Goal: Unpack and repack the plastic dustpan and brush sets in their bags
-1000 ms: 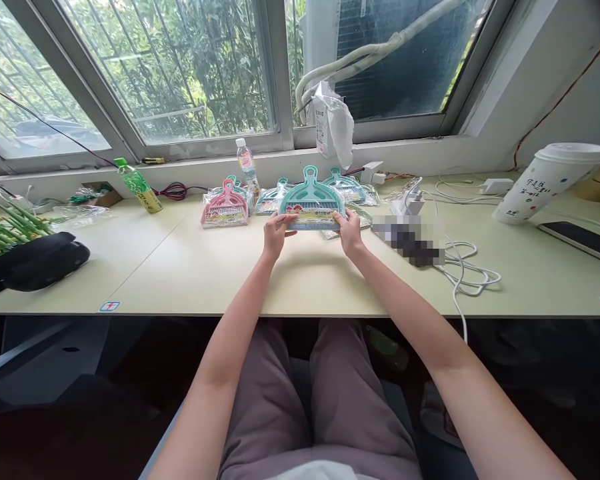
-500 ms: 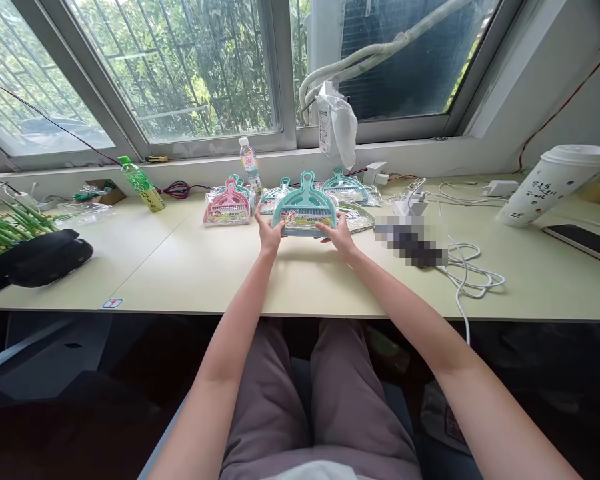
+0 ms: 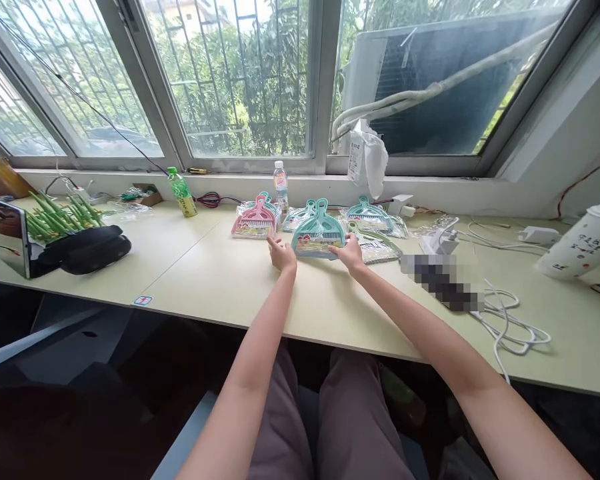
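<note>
A teal mini dustpan set [image 3: 319,229] with a picture label stands tilted on the pale green desk [image 3: 215,280]. My left hand [image 3: 282,254] grips its lower left corner and my right hand [image 3: 349,252] grips its lower right corner. Just behind it lie a pink dustpan set [image 3: 254,222] in clear wrap and two more teal sets [image 3: 373,215], also wrapped.
A small water bottle [image 3: 281,186] and a green bottle [image 3: 183,192] stand by the window sill. White cables [image 3: 505,320] and a charger lie at the right, near a large paper cup [image 3: 577,243]. A black bag [image 3: 87,247] and green sticks sit at the left.
The camera has swung left and up. The teal dustpan set has come down from a raised hold to rest on the desk, both hands still on its lower corners.
</note>
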Motion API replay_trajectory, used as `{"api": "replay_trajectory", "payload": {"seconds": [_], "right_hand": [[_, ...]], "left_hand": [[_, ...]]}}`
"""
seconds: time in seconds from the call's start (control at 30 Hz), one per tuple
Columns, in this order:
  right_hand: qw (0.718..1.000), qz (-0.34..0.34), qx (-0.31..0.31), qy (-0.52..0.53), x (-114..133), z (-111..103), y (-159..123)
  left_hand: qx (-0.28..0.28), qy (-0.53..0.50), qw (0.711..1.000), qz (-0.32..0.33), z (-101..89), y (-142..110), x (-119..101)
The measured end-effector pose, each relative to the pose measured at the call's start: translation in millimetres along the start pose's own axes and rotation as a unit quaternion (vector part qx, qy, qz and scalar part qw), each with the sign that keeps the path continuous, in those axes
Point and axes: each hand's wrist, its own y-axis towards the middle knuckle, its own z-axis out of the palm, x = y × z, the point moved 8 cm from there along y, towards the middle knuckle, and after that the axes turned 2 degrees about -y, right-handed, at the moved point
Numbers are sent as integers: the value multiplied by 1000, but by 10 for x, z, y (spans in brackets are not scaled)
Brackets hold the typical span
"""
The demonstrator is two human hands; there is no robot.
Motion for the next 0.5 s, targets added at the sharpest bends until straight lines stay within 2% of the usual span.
{"api": "replay_trajectory", "payload": {"seconds": [0.07, 0.13, 0.2, 0.3, 0.4, 0.5], "right_hand": [[995, 82, -12, -53, 15, 93, 160], [988, 116, -20, -101, 92, 216, 336], [983, 133, -18, -128, 133, 385, 505], [977, 177, 1, -122, 41, 679, 660], [972, 206, 5, -112, -85, 904, 695], [972, 202, -8, -122, -131, 1016, 689]], "left_hand": [[-56, 18, 998, -27, -76, 40, 64], [-81, 34, 996, -36, -86, 55, 100], [-63, 43, 997, -32, -31, 61, 111], [-27, 63, 997, -27, 48, 69, 117], [-2, 84, 995, -44, 94, 93, 147], [29, 103, 993, -51, 162, 118, 169]]}}
